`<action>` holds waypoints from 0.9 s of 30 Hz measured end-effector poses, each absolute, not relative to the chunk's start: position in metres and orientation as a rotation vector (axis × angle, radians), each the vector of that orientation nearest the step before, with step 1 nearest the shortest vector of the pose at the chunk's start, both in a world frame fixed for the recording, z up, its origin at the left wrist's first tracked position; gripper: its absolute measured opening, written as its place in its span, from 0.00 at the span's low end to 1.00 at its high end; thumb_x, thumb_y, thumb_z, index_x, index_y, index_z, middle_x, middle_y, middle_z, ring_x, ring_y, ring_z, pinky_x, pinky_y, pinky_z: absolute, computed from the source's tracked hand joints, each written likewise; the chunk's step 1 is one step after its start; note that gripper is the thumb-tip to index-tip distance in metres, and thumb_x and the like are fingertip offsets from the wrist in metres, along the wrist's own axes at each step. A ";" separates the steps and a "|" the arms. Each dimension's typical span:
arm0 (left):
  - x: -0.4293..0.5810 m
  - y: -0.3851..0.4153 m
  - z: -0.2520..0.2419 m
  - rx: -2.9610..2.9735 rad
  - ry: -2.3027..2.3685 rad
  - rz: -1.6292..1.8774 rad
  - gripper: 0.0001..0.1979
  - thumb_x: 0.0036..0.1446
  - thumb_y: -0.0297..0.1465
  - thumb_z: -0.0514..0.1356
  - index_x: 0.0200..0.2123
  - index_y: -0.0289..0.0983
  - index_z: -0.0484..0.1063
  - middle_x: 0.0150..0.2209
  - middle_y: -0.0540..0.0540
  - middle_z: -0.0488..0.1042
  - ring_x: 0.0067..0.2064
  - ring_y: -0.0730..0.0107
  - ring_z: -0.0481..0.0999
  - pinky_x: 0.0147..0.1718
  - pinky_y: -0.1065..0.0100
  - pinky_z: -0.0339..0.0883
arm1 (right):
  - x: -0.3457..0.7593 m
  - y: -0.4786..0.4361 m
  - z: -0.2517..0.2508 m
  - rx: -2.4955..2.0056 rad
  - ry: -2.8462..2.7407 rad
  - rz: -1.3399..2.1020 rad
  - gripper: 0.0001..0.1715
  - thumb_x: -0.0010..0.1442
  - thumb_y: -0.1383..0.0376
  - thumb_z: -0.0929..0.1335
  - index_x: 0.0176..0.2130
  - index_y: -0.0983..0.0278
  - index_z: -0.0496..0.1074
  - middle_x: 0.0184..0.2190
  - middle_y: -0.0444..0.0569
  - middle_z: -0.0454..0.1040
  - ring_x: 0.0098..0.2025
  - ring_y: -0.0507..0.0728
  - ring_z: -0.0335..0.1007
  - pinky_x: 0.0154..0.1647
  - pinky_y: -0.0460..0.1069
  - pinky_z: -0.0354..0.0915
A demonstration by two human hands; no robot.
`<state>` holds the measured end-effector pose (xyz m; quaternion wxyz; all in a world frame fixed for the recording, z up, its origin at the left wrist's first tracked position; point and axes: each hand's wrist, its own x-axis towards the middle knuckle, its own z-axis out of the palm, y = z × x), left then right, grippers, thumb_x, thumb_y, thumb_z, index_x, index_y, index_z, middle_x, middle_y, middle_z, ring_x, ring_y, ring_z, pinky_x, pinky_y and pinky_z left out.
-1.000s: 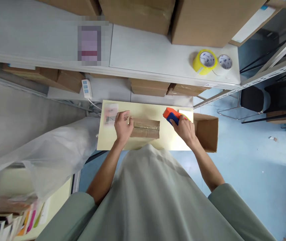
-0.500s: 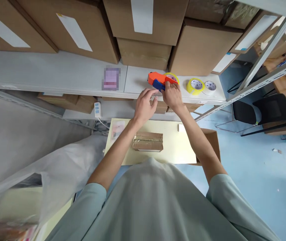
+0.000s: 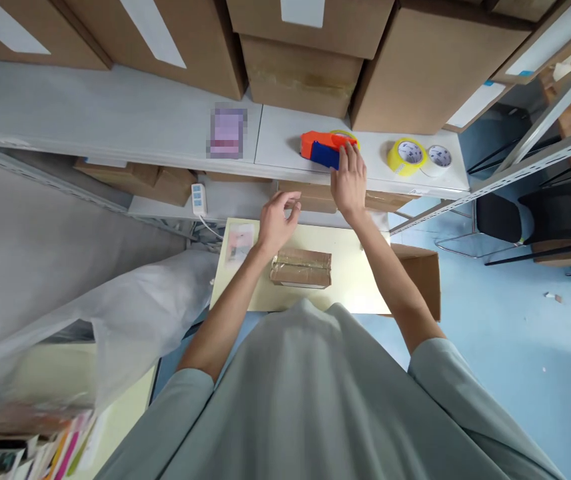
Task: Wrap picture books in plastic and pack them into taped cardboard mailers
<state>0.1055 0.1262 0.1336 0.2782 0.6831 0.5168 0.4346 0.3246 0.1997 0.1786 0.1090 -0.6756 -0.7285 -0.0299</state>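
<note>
An orange-and-blue tape dispenser [image 3: 321, 148] rests on the grey shelf [image 3: 278, 150], a yellow tape roll partly hidden behind it. My right hand [image 3: 349, 185] reaches over its right end, fingers stretched out and touching it rather than wrapped around it. To the left, my left hand [image 3: 276, 223] hovers above the far edge of the pale table [image 3: 353, 277], empty, with thumb and curved fingers apart. Below and between my arms lies a small brown cardboard box [image 3: 301, 268], closed with shiny tape along its top.
Yellow tape [image 3: 406, 157] and a white roll [image 3: 439, 157] stand right of the dispenser. Large cartons [image 3: 300, 73] line the shelf's back. A power strip [image 3: 198, 199] sits on the lower shelf. An open carton [image 3: 418, 277] is right of the table; white plastic sheeting [image 3: 140, 293] hangs left.
The tape dispenser has turned and now lies flatter on the shelf, with my right hand's fingers straighter over its end. My left hand has drawn back from it, and the view has shifted.
</note>
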 end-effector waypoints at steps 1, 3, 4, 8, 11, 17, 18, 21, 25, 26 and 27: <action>0.098 0.118 0.119 1.780 1.427 1.151 0.13 0.70 0.29 0.62 0.55 0.39 0.80 0.55 0.41 0.84 0.52 0.60 0.85 0.58 0.59 0.79 | 0.325 0.177 0.173 -1.995 -2.103 -0.058 0.36 0.82 0.63 0.55 0.82 0.71 0.53 0.84 0.66 0.54 0.86 0.66 0.48 0.82 0.65 0.55; 0.081 0.096 0.088 1.648 1.542 1.097 0.13 0.70 0.31 0.63 0.55 0.40 0.80 0.55 0.41 0.84 0.54 0.59 0.86 0.59 0.59 0.79 | 0.326 0.123 0.156 -2.058 -2.044 0.139 0.35 0.84 0.60 0.53 0.81 0.69 0.56 0.79 0.69 0.64 0.80 0.68 0.63 0.75 0.63 0.66; 0.072 0.082 0.072 1.572 1.615 1.052 0.13 0.69 0.33 0.64 0.54 0.40 0.79 0.55 0.40 0.84 0.55 0.58 0.86 0.59 0.58 0.79 | 0.327 0.093 0.144 -2.116 -2.009 0.288 0.35 0.84 0.57 0.53 0.79 0.70 0.58 0.75 0.70 0.70 0.74 0.69 0.72 0.70 0.62 0.71; 0.053 0.028 0.026 1.342 1.861 0.676 0.20 0.62 0.43 0.72 0.52 0.38 0.78 0.54 0.35 0.84 0.53 0.50 0.86 0.55 0.55 0.79 | 0.330 -0.005 0.093 -2.297 -1.864 0.908 0.31 0.83 0.47 0.62 0.65 0.68 0.75 0.55 0.66 0.86 0.57 0.69 0.86 0.58 0.55 0.75; 0.061 0.002 0.016 1.343 1.893 0.420 0.23 0.62 0.50 0.72 0.48 0.39 0.79 0.51 0.37 0.86 0.52 0.49 0.86 0.54 0.58 0.77 | 0.329 -0.035 0.059 -2.264 -1.675 1.010 0.35 0.79 0.40 0.65 0.61 0.65 0.76 0.54 0.65 0.87 0.56 0.69 0.87 0.56 0.56 0.76; 0.077 -0.011 0.014 1.375 2.016 0.326 0.24 0.61 0.50 0.74 0.50 0.38 0.83 0.50 0.36 0.87 0.53 0.47 0.85 0.53 0.59 0.73 | 0.330 -0.040 0.016 -2.206 -1.301 0.984 0.43 0.68 0.33 0.72 0.58 0.65 0.76 0.58 0.66 0.84 0.51 0.68 0.87 0.53 0.58 0.79; 0.075 -0.011 0.012 1.354 2.008 0.348 0.22 0.62 0.49 0.74 0.49 0.39 0.84 0.48 0.38 0.87 0.51 0.49 0.85 0.51 0.61 0.73 | 0.332 -0.042 0.012 -2.212 -1.248 0.995 0.41 0.66 0.32 0.73 0.55 0.65 0.78 0.55 0.65 0.85 0.50 0.68 0.87 0.52 0.58 0.79; 0.066 -0.012 0.006 1.320 1.921 0.449 0.16 0.66 0.45 0.69 0.45 0.39 0.85 0.42 0.42 0.88 0.46 0.54 0.86 0.47 0.64 0.73 | 0.336 -0.048 0.005 -2.178 -1.169 1.041 0.38 0.64 0.31 0.73 0.45 0.63 0.80 0.46 0.61 0.87 0.47 0.67 0.87 0.50 0.57 0.78; 0.058 -0.013 0.002 1.406 1.820 0.540 0.16 0.70 0.43 0.63 0.41 0.39 0.86 0.42 0.42 0.89 0.45 0.55 0.87 0.46 0.63 0.74 | 0.339 -0.055 0.005 -2.095 -1.178 1.030 0.40 0.67 0.30 0.69 0.41 0.63 0.82 0.43 0.61 0.87 0.45 0.66 0.86 0.50 0.57 0.78; 0.057 -0.013 0.002 1.439 1.804 0.560 0.16 0.71 0.43 0.63 0.41 0.39 0.86 0.43 0.41 0.89 0.45 0.55 0.87 0.47 0.63 0.75 | 0.340 -0.056 0.007 -2.074 -1.187 1.012 0.41 0.68 0.29 0.68 0.41 0.63 0.83 0.44 0.61 0.87 0.45 0.66 0.86 0.51 0.58 0.79; 0.057 -0.013 0.004 1.470 1.785 0.583 0.16 0.71 0.42 0.62 0.41 0.39 0.86 0.44 0.41 0.89 0.46 0.55 0.87 0.48 0.62 0.76 | 0.342 -0.056 0.010 -2.048 -1.202 0.992 0.43 0.69 0.28 0.67 0.42 0.64 0.83 0.44 0.61 0.87 0.46 0.66 0.85 0.51 0.58 0.79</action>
